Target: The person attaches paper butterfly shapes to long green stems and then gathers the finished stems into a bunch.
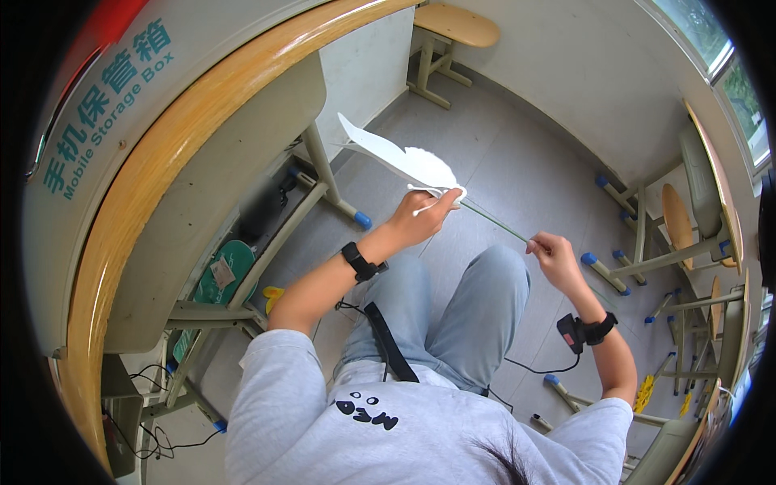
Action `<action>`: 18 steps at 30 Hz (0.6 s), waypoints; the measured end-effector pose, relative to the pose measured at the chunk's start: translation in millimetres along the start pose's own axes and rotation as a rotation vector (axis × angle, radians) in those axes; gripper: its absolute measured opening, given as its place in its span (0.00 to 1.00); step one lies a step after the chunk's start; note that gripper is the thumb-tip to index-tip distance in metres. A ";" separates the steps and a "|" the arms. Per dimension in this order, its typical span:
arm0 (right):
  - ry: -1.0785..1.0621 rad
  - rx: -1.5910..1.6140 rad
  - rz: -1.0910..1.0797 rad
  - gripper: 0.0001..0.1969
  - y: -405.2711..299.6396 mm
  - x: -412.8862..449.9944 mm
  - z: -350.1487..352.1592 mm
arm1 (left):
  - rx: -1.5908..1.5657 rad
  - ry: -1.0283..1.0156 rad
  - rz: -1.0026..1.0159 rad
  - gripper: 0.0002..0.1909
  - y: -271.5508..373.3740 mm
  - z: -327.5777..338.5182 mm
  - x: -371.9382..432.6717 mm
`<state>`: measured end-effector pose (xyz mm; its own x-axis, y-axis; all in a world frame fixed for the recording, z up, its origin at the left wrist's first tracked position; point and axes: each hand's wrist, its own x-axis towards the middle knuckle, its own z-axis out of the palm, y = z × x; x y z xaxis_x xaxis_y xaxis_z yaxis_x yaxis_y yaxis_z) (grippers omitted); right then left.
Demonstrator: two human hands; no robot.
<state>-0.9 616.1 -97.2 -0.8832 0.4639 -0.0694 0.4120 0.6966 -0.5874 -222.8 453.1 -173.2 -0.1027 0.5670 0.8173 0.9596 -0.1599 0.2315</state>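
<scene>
My left hand [424, 217] grips the base of a white artificial flower [397, 162] in front of my knees. Its broad, thin petals point away to the upper left, one with a ruffled edge. Thin white strands with knobbed ends [418, 212] stick out by my left fingers. A slim green stem [492, 219] runs from the flower's base down to the right. Thumb and fingers of my right hand [553, 257] pinch this stem some way below the flower. My left fingers partly hide the join of petals and stem.
A wood-edged desk [200, 85] curves along my left, carrying a box with printed writing [121, 91]. Under it are a teal bag [227, 273] and black cables [160, 445]. A wooden stool [458, 24] stands ahead by the wall; desks and chairs [697, 194] line the right.
</scene>
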 end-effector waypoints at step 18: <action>0.589 -0.018 0.165 0.05 47.5 -51.2 -25.3 | -0.533 -0.340 -0.559 0.16 20.5 25.6 -16.5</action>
<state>69.6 639.3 -101.2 -0.5373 0.7873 0.3024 0.5411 0.5968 -0.5925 -194.7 461.2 -195.5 -0.3597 0.8747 0.3250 0.5303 -0.0950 0.8425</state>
